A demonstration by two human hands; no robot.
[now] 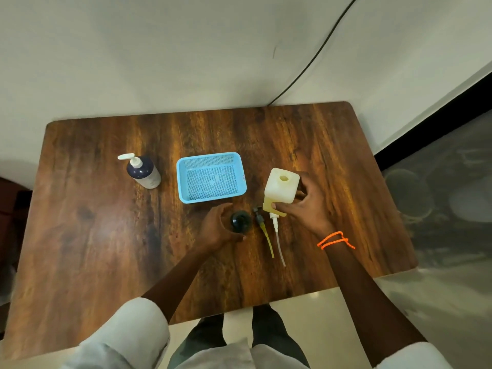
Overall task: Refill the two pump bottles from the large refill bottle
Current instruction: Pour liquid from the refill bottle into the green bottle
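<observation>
A pale square refill bottle (281,185) stands upright right of centre with its mouth uncapped; yellow liquid shows low inside. My right hand (306,206) grips it from the right. A small dark bottle (241,221) stands open-topped in front of the basket, and my left hand (217,227) wraps around its left side. Two removed pump heads lie flat between my hands, one dark with a yellow tube (263,231) and one white with a clear tube (278,235). A dark blue pump bottle (143,173) with its white pump fitted stands at the left.
A light blue mesh basket (183,179) sits at the table's middle, just behind the small dark bottle. The wooden table (106,235) backs onto a white wall, with a black cable running down at the back right. Its near edge is by my legs.
</observation>
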